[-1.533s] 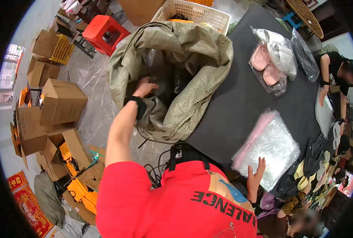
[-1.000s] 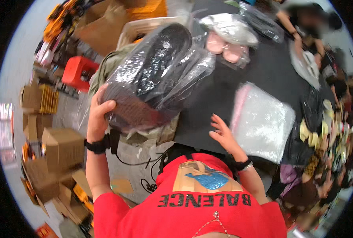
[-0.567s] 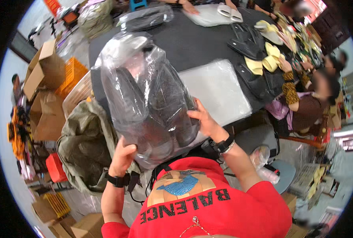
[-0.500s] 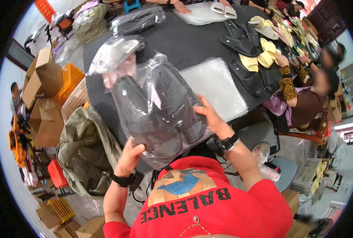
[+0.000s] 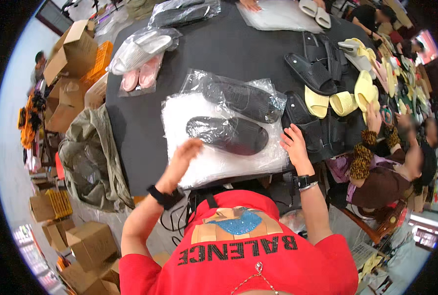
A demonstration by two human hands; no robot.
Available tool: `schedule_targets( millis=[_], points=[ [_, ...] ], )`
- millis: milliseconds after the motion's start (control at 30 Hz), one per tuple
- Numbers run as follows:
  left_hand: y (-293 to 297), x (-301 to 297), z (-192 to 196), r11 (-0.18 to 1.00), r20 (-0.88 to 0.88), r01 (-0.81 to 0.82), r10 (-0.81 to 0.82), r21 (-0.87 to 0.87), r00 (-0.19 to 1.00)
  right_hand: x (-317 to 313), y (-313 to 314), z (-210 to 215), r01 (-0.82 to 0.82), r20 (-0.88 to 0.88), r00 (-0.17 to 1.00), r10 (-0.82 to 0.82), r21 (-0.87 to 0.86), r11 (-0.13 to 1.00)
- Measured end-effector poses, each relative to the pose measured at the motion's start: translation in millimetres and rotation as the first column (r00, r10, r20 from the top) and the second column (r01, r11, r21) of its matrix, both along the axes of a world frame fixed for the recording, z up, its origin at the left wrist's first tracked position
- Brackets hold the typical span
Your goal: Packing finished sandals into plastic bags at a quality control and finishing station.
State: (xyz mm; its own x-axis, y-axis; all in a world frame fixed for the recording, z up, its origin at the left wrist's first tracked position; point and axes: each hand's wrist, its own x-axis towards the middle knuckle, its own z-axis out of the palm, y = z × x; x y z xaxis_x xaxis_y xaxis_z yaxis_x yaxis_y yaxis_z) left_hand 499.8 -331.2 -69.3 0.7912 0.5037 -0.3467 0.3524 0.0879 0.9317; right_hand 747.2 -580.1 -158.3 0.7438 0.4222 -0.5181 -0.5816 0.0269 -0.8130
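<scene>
A pair of black slippers (image 5: 230,135) in a clear plastic bag lies on a stack of clear plastic bags (image 5: 199,167) on the black table in front of me. The two slippers lie side by side, slanting across the stack. My left hand (image 5: 182,161) is at the stack's left part, just below the nearer slipper, with its fingers stretched out and a little blurred; it holds nothing. To the right of the stack, my right hand (image 5: 296,146) is raised with its fingers apart, empty and near the bag's right end.
Bagged white slippers (image 5: 142,49) and bagged pink slippers (image 5: 139,74) lie left on the black table (image 5: 229,54). Unbagged black slippers (image 5: 311,73) and yellow slippers (image 5: 343,103) lie right, beside a co-worker's hand (image 5: 373,118). A draped green sack (image 5: 88,157) stands left, near cardboard boxes (image 5: 71,51).
The bagged black slippers, held up in both hands before, now lie on the bag stack. Both hands have let go. The view has shifted, and the stack lies nearer my front.
</scene>
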Motion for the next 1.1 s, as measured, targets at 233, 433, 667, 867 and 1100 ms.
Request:
schedule_targets(
  millis=[233,433,667,867,1100],
  points=[
    [87.6,28.7,-68.1,0.887,0.044,-0.285,0.289,0.364,0.956,-14.7,3.0,9.5,-0.248,0.183,0.938,0.294,-0.237,0.939],
    [92.5,60.0,-82.2,0.965,-0.241,-0.148,0.200,0.217,0.950,-28.6,-11.2,-7.5,-0.112,0.476,0.816,0.329,-0.428,0.897],
    [81.2,60.4,-13.7,0.991,-0.054,0.120,-0.123,-0.053,0.991,-27.3,-26.8,-9.8,-0.028,0.489,0.776,0.398,-0.603,0.797],
    [53.2,16.9,0.9,0.661,0.243,0.399,-0.320,-0.635,0.916,-27.0,-30.1,-7.2,0.023,0.487,0.728,0.482,-0.721,0.693],
    [66.8,47.2,-67.6,0.287,-0.444,0.653,-0.540,0.701,0.715,-26.7,-20.1,8.4,-0.003,0.497,0.526,0.690,-0.810,0.586]
  ],
)
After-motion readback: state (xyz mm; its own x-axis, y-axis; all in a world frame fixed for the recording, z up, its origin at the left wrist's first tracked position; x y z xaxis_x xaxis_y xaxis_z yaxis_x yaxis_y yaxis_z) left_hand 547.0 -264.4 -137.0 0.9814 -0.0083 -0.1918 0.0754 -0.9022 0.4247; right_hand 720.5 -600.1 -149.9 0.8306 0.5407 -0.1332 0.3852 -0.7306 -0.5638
